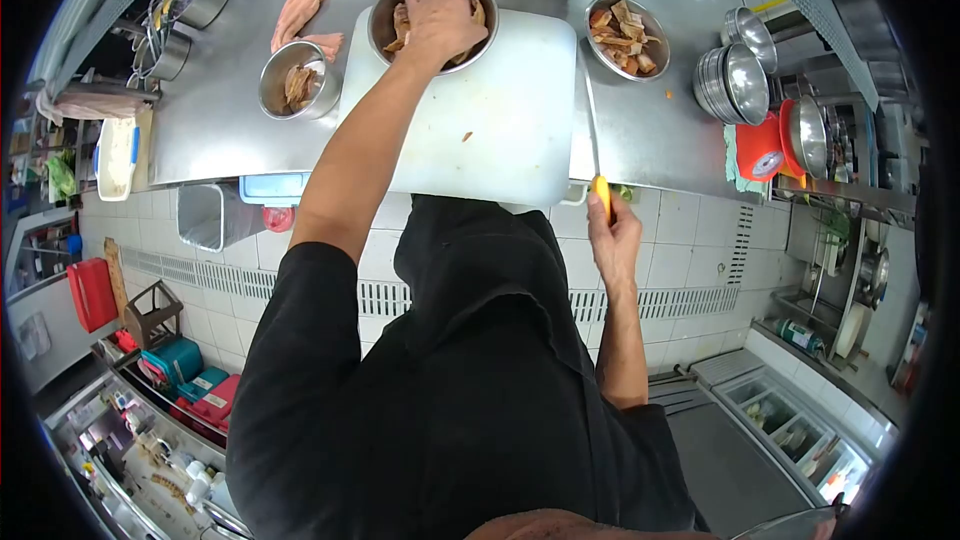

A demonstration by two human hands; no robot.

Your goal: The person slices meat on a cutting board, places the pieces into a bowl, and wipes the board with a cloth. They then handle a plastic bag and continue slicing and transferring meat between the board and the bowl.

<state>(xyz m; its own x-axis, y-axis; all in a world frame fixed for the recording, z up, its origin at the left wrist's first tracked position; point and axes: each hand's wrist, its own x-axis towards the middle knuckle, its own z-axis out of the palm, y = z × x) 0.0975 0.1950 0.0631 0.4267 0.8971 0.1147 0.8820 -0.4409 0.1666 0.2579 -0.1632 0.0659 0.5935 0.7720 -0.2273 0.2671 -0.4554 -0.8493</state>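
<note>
My left hand (440, 22) reaches down into a steel bowl (385, 52) at the top of the white cutting board (470, 105). Its fingers curl among brown, meat-like pieces (478, 12); what they grip is hidden. In my right hand (613, 230) is a knife (593, 125), held by its yellow handle just off the counter's front edge. The long blade points away from me along the board's right side. A small brown scrap (467, 137) lies on the board.
A smaller steel pot (270, 90) with brown pieces stands left, beside a pinkish cloth (302, 5). At right, another steel bowl (592, 10) holds reddish-brown chunks. Stacked bowls (712, 90) and a red scale (757, 150) stand farther right. A grey bin (205, 215) is below the counter.
</note>
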